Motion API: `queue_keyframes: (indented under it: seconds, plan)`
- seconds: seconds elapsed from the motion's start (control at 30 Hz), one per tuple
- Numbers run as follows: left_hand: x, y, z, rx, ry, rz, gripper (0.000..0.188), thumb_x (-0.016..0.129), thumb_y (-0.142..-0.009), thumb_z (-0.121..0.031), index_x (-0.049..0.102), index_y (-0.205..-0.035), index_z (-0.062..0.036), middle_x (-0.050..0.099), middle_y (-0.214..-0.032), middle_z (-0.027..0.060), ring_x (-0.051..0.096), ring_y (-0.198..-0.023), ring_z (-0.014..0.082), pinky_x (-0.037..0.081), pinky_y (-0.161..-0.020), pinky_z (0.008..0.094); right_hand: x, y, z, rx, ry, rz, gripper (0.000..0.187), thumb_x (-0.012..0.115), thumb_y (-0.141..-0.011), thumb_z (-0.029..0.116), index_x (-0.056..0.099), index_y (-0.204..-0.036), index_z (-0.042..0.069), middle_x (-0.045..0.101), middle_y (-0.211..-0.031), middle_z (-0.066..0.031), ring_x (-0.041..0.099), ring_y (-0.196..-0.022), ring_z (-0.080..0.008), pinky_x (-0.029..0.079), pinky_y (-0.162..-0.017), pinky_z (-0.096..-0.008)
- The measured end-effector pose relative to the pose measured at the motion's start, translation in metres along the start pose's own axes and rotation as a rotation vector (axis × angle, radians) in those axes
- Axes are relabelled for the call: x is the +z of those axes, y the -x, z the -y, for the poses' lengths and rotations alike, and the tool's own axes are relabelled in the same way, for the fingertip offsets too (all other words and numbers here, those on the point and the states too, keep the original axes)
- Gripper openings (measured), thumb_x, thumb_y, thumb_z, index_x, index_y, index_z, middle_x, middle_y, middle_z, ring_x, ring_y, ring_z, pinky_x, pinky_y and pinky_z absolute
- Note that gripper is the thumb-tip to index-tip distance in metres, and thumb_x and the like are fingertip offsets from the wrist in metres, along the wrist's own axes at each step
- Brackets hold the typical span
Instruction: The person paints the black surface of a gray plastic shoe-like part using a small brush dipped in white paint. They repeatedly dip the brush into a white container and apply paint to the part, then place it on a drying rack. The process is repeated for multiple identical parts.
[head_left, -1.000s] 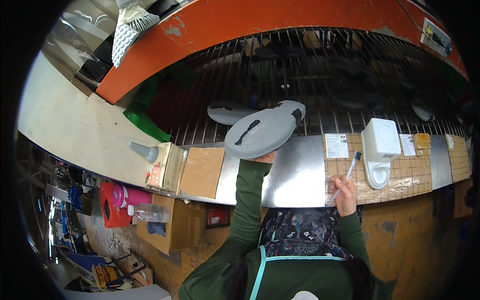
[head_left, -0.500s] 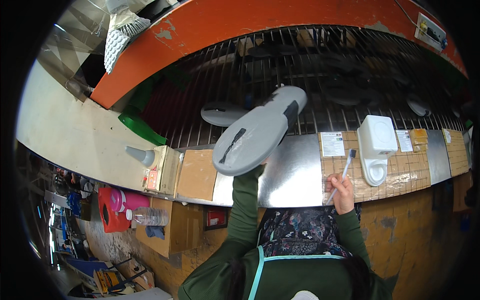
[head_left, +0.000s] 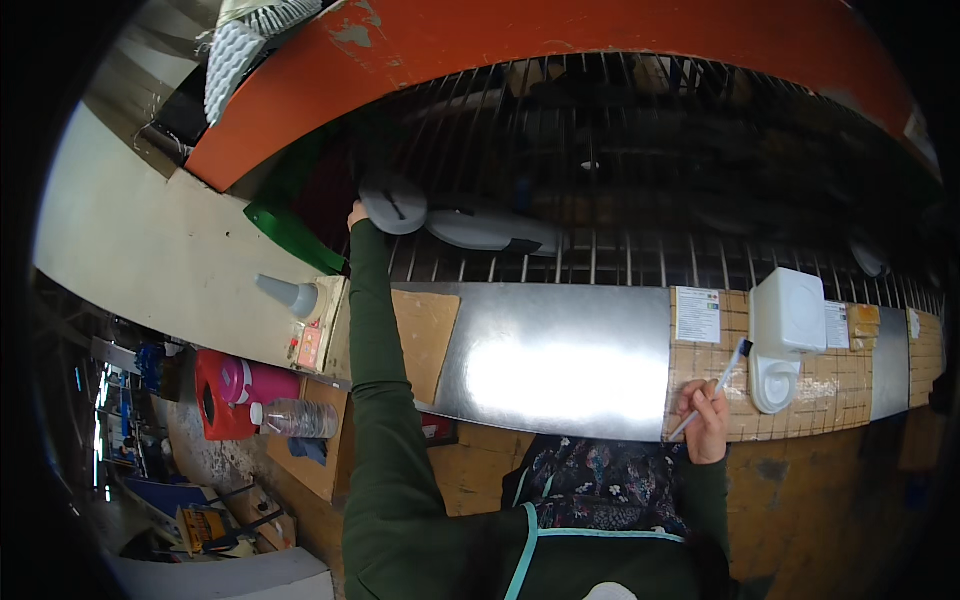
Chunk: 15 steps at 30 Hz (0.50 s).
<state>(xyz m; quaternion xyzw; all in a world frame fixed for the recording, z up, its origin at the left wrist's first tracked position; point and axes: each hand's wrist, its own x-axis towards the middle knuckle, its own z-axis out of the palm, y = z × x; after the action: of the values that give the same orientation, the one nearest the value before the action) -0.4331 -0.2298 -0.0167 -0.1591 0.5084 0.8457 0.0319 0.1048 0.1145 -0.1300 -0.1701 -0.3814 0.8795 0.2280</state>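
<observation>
- Observed beyond the far edge of the tabletop (head_left: 600, 318), toward its left: grey piece (head_left: 393, 205), rounded, smooth, dark slit-like mark on face; slightly blurred.
- Observed at left side of same piece: left grip (head_left: 357, 213), touching; mostly hidden, so cannot tell whether pinching.
- Noted just to the right: second grey piece (head_left: 480, 230), elongated, black patch toward right end, lying on metal bars (head_left: 663, 265).
- Found at the tabletop's near edge, right of centre: right grip (head_left: 706, 420), pinching a brush (head_left: 728, 369) with slim pale handle and black bristles uppermost.
- Found right of brush: white container (head_left: 790, 308), boxy top, rounded cup below, set on taped cardboard (head_left: 838, 385).
- Noted between flat brown board (head_left: 428, 335) and taped cardboard: shiny bare metal, spanning near edge to far edge.
- Seen between second piece and far edge: strip of bars.
</observation>
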Motion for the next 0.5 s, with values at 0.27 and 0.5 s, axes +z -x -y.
queue_keyframes:
  seconds: [0.27,0.5]
  plan:
    - [-0.041,-0.063,0.019,-0.003,0.151,-0.237,0.046,0.051,-0.096,-0.043,0.062,-0.114,-0.0023,0.063,-0.113,0.0134,0.060,-0.103,0.0252,0.048,-0.090,0.0370,-0.001,0.000,0.003,-0.011,0.027,-0.008,0.023,0.062,-0.090,0.011,0.039,-0.088,0.014,0.055,-0.090,-0.0098,0.051,-0.070,-0.0162,0.041,-0.062,-0.0277]
    - [-0.071,-0.094,0.030,0.005,0.223,-0.375,0.047,0.054,-0.094,-0.045,0.063,-0.113,-0.0028,0.063,-0.112,0.0133,0.059,-0.104,0.0256,0.046,-0.091,0.0385,0.004,0.000,0.003,-0.024,0.013,-0.091,0.027,0.064,-0.089,0.012,0.038,-0.088,0.013,0.053,-0.086,-0.0104,0.050,-0.064,-0.0169,0.043,-0.058,-0.0292]
